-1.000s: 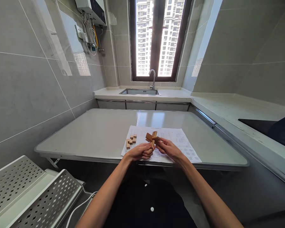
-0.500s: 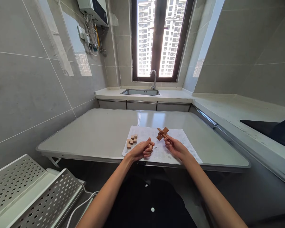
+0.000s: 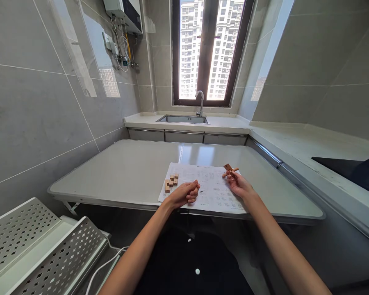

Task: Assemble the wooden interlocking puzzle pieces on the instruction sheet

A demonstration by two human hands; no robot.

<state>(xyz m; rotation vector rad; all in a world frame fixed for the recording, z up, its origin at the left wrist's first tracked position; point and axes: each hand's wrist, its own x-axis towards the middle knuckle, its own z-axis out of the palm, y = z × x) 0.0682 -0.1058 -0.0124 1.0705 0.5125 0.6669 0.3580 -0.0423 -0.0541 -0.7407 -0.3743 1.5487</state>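
Observation:
My right hand (image 3: 240,185) pinches a small wooden cross-shaped puzzle assembly (image 3: 229,169) over the right edge of a printed paper sheet (image 3: 207,188). My left hand (image 3: 184,193) rests curled on the sheet's near left part, its fingers closed round a wooden piece whose tip just shows. A cluster of loose notched wooden blocks (image 3: 170,182) lies on the sheet's left edge, a little beyond my left hand.
The sheet lies on a grey folding table (image 3: 126,172). A sink with a tap (image 3: 184,119) sits below the window at the back. A counter with a black cooktop (image 3: 353,170) runs along the right. A perforated white rack (image 3: 39,246) stands at the lower left.
My right hand has carried the wooden cross away from my left hand, out to the right side of the sheet. My left hand has stayed put, closed.

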